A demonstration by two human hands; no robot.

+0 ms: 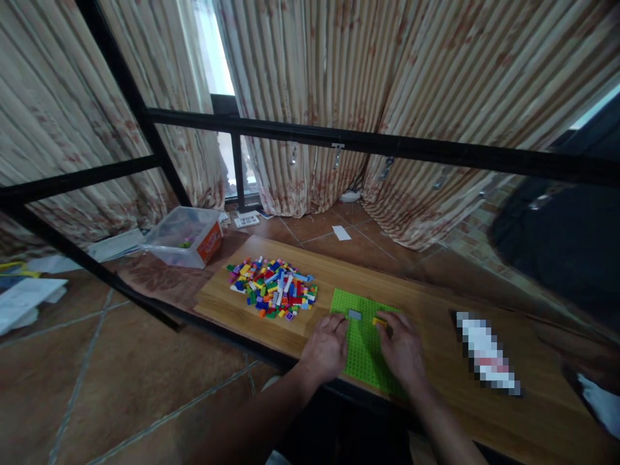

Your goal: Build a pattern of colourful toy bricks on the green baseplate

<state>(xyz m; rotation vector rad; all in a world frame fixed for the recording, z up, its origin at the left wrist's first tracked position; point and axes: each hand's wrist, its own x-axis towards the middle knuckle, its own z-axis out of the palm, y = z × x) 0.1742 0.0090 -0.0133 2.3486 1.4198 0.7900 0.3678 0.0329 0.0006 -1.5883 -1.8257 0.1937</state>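
Note:
A bright green studded baseplate [363, 361] lies on the wooden board in front of me. One grey brick [355, 314] sits on its upper part, between my hands. My right hand [402, 345] pinches a small yellow brick [379, 321] between thumb and fingers, over the plate's right side. At the left edge of the plate, my left hand [327, 342] has its fingers curled together, touching the edge; whatever is under them is hidden. Left of that hand lies a heap of loose, many-coloured toy bricks [276, 287].
A clear plastic box [186, 236] with an orange label stands beyond the wooden board [334, 268], at its left end. A blurred-out flat item [487, 352] lies on the right. Black metal rails [310, 130] cross ahead, before patterned curtains. A white paper [341, 232] is on the tiled floor.

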